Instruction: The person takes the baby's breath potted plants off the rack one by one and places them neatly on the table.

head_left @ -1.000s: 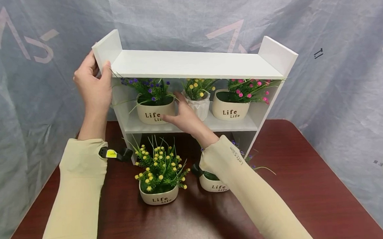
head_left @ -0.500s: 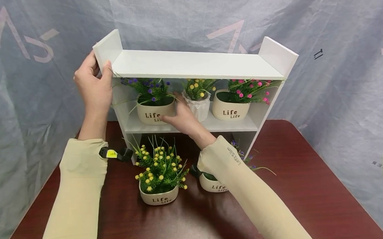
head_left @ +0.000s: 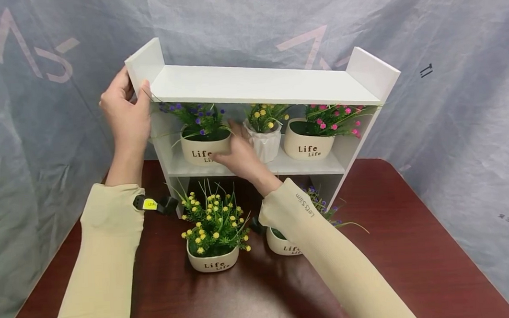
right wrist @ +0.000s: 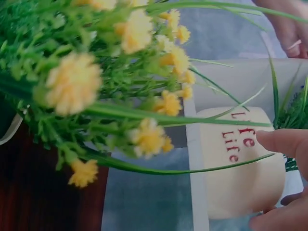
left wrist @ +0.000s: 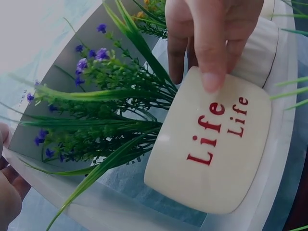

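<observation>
My left hand (head_left: 124, 108) grips the upper left side panel of a white two-tier shelf (head_left: 259, 82), thumb in front and fingers behind. On the middle board, my right hand (head_left: 241, 152) holds the right end of a cream flowerpot (head_left: 204, 149) lettered "Life" with purple artificial flowers. In the left wrist view the thumb presses the front of this flowerpot (left wrist: 211, 154), and other fingers reach behind its rim. A white fluted pot (head_left: 265, 144) with yellow flowers stands just right of the hand. Farther right is a cream pot (head_left: 307, 144) with pink flowers.
On the dark red table (head_left: 397, 247), a cream pot (head_left: 214, 262) with yellow flowers stands before the shelf. Another cream pot (head_left: 282, 244) with purple flowers is partly hidden by the right sleeve. A grey cloth (head_left: 229, 16) hangs behind.
My right hand and the purple-flowered pot have shifted slightly left along the board, toward the side panel. My left hand keeps its hold on the shelf.
</observation>
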`<move>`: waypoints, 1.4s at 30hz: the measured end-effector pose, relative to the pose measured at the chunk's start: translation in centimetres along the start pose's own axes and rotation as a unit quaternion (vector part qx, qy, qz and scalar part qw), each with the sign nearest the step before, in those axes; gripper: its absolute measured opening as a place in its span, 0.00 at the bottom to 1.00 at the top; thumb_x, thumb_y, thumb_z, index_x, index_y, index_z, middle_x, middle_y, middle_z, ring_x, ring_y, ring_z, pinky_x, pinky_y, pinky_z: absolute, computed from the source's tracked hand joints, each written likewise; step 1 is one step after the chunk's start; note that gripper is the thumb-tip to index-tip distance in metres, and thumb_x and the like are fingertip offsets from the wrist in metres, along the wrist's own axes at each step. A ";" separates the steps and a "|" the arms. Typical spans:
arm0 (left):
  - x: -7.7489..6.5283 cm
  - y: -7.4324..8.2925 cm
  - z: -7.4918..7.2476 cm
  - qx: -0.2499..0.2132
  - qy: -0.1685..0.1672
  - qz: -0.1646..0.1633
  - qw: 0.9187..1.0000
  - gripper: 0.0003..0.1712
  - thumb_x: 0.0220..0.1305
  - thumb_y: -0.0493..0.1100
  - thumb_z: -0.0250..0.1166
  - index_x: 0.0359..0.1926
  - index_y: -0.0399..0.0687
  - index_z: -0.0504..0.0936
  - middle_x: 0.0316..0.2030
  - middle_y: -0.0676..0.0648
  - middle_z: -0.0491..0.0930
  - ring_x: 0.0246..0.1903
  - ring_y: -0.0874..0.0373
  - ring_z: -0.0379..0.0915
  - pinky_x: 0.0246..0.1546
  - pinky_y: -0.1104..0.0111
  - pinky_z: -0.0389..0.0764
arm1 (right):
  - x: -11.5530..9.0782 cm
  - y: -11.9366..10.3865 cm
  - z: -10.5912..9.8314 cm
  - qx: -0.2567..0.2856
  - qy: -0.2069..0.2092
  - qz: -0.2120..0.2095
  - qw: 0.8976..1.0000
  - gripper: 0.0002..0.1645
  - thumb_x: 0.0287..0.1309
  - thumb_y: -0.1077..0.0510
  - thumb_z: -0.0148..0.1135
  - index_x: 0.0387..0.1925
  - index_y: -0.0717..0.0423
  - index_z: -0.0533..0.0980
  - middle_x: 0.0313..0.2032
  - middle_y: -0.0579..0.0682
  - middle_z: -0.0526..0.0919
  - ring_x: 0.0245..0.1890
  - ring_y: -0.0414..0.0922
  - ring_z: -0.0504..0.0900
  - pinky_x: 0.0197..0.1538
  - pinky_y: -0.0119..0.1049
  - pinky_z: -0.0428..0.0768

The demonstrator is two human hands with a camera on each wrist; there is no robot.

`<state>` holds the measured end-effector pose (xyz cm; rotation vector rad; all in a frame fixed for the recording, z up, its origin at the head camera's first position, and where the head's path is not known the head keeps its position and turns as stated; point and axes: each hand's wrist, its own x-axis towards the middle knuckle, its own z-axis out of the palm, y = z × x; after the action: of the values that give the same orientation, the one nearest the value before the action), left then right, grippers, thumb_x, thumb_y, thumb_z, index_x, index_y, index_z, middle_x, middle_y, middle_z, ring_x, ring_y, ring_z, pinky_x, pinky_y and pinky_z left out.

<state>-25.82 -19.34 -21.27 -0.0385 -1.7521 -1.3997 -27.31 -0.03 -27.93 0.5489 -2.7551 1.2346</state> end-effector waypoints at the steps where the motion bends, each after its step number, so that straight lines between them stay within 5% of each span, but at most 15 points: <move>1: 0.0 0.0 0.0 -0.001 -0.001 0.001 1.000 0.22 0.66 0.37 0.61 0.61 0.50 0.77 0.58 0.45 0.79 0.57 0.61 0.77 0.57 0.70 0.77 | 0.0 0.0 0.1 -0.003 0.005 -0.003 1.000 0.60 0.51 0.56 0.72 0.76 0.55 0.45 0.75 0.59 0.48 0.73 0.54 0.54 0.74 0.46 0.59; 9: 0.0 0.0 0.1 -0.001 -0.001 0.004 1.000 0.22 0.66 0.36 0.61 0.61 0.49 0.77 0.58 0.45 0.79 0.57 0.60 0.77 0.57 0.70 0.77 | -0.1 0.2 0.6 0.000 0.018 -0.019 1.000 0.60 0.52 0.56 0.71 0.75 0.58 0.44 0.71 0.63 0.53 0.65 0.56 0.66 0.68 0.44 0.69; 16: 0.1 0.1 0.1 -0.005 0.003 -0.001 1.000 0.22 0.65 0.36 0.62 0.61 0.50 0.77 0.58 0.45 0.79 0.57 0.61 0.77 0.57 0.70 0.77 | 0.4 0.9 1.2 0.101 0.008 -0.003 0.995 0.61 0.53 0.56 0.71 0.76 0.55 0.40 0.64 0.59 0.67 0.60 0.53 0.75 0.67 0.42 0.71; 28: 0.1 0.0 0.2 -0.009 -0.002 0.000 1.000 0.22 0.65 0.36 0.61 0.60 0.50 0.78 0.57 0.45 0.80 0.56 0.62 0.78 0.57 0.70 0.77 | 0.7 1.8 1.8 0.239 0.017 0.027 0.970 0.55 0.50 0.61 0.73 0.74 0.54 0.51 0.65 0.56 0.66 0.65 0.52 0.70 0.69 0.41 0.68; 42: 0.0 -0.1 0.2 0.001 0.005 -0.003 1.000 0.22 0.66 0.37 0.61 0.61 0.50 0.77 0.58 0.45 0.79 0.57 0.61 0.76 0.57 0.71 0.77 | 0.6 1.8 1.7 0.199 -0.013 0.011 0.980 0.51 0.47 0.58 0.75 0.70 0.53 0.58 0.59 0.55 0.75 0.58 0.51 0.77 0.63 0.39 0.75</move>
<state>-25.95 -19.23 -21.36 -0.0249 -1.7474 -1.3999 -28.34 -0.33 -30.21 0.5659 -2.5449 1.8102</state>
